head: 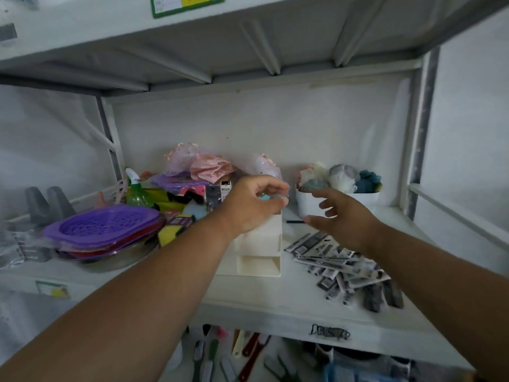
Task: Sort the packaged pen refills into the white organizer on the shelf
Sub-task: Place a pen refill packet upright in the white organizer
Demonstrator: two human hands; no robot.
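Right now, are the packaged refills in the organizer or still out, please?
Mostly out: refill packs lie heaped on the shelf beside the white organizer.

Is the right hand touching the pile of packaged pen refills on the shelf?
Apart. The head view shows the right hand raised open above the shelf, with the packaged pen refills lying below its wrist.

Left arm: reaches from 7 o'clock toward centre.
Left hand [254, 204]: your fingers curl inward, thumb near fingertips.
Right arm: enters from 4 o'clock.
Right hand [340, 216]: your fingers spread loosely, holding nothing.
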